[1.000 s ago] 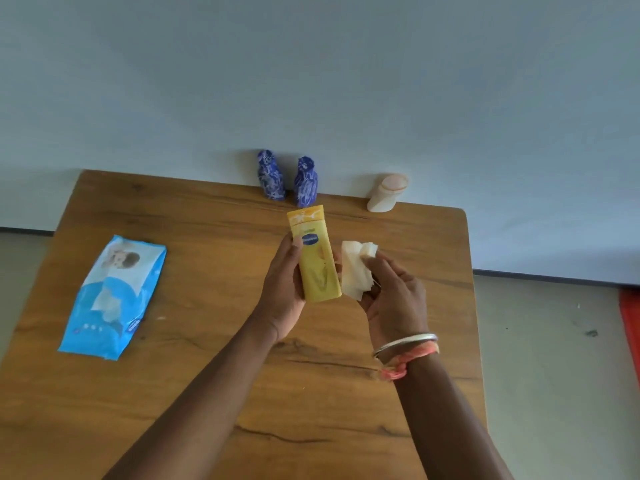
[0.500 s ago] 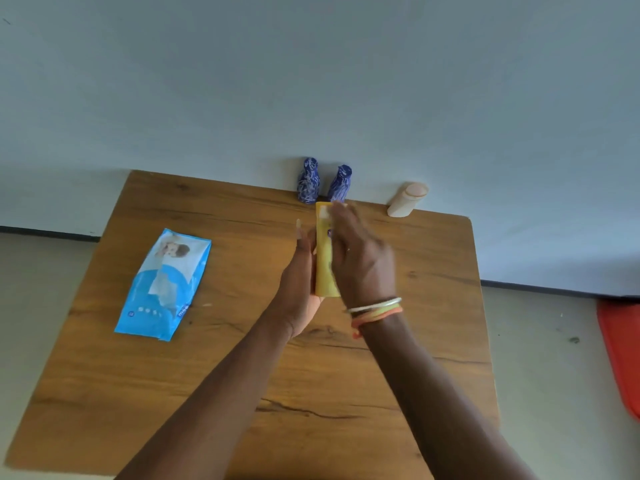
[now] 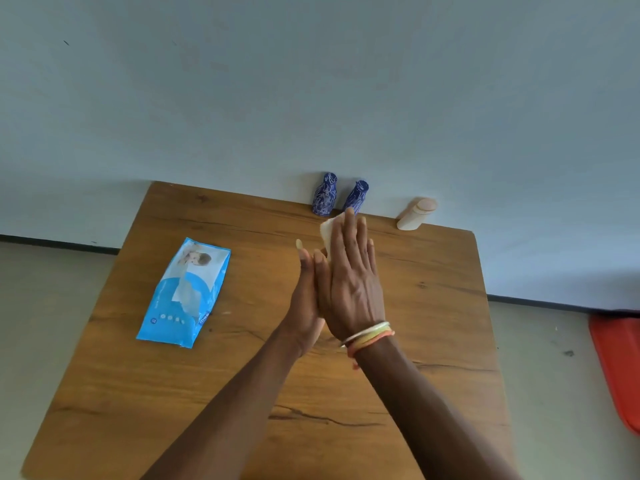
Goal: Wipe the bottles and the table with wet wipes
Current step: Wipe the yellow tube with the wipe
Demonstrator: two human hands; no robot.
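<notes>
My left hand (image 3: 306, 299) holds the yellow bottle upright above the middle of the wooden table (image 3: 207, 393); the bottle is almost wholly hidden between my two hands. My right hand (image 3: 353, 285) lies flat over the bottle's front and presses a white wet wipe (image 3: 327, 232) against it. Only the wipe's top corner shows, beyond my fingertips. Two blue patterned bottles (image 3: 325, 195) (image 3: 356, 196) stand side by side at the table's far edge against the wall, with a beige bottle (image 3: 415, 214) to their right.
A blue wet wipes pack (image 3: 185, 292) lies flat on the left part of the table. The pale wall rises directly behind the table's far edge. A red object (image 3: 620, 368) sits on the floor to the right.
My right hand has moved from beside the bottle onto its front with the wipe and now covers it. The yellow bottle, plainly seen before, is hidden. The view has shifted.
</notes>
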